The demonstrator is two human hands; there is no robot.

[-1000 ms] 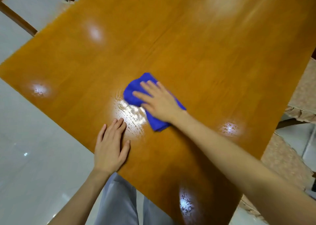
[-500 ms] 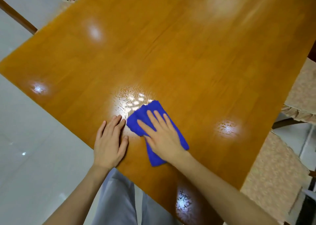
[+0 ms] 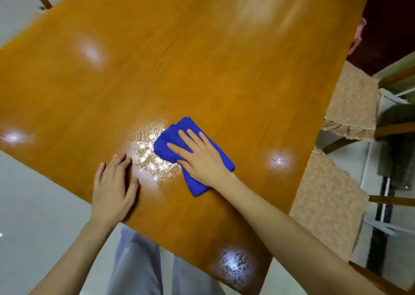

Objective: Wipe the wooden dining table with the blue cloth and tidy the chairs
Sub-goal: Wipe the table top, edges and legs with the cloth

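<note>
Right hand (image 3: pixel 202 157): fingers straight, slightly spread, pressing flat on blue cloth (image 3: pixel 173 144), centre frame, on wooden table (image 3: pixel 202 59). Left hand (image 3: pixel 112 187): fingers straight, together, flat on table near lower-left edge. Cushioned chairs (image 3: pixel 325 200) at right. No legible writing.

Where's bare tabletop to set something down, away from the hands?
Bare: far half of the table beyond the blue cloth, and the strip from cloth to cushioned chairs. Crowded: near edge, left hand resting, right hand pressing the cloth.
</note>
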